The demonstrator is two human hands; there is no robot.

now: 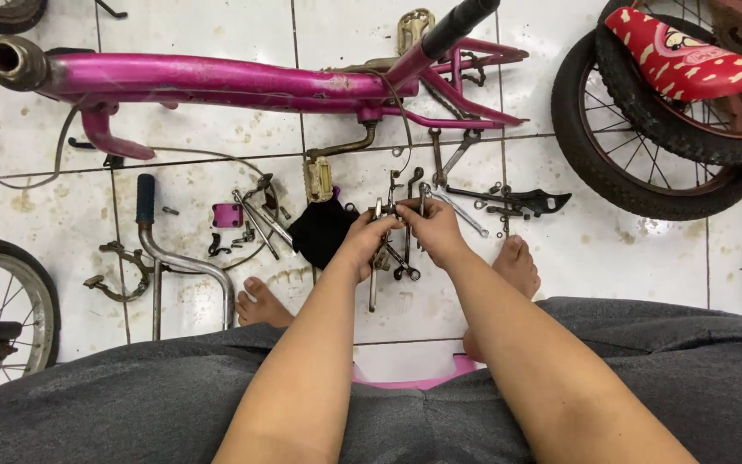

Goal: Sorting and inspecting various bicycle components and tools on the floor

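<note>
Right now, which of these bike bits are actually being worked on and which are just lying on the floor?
In hand:
left hand
right hand
small metal parts held between both hands

Lying about:
pink frame
wrenches
black cloth
handlebar
red saddle on the stacked wheels
black kickstand

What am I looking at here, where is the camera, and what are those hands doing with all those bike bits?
The one picture comes from a camera on a person's head, looking down past their lap and bare feet. Both hands, left hand and right hand, meet on a small grey metal part; exactly what it is, I cannot tell. On the white tiled floor lie a stripped pink bicycle frame, loose metal spanners, a chrome handlebar with blue grip, black spoked wheels and a red patterned saddle.
</note>
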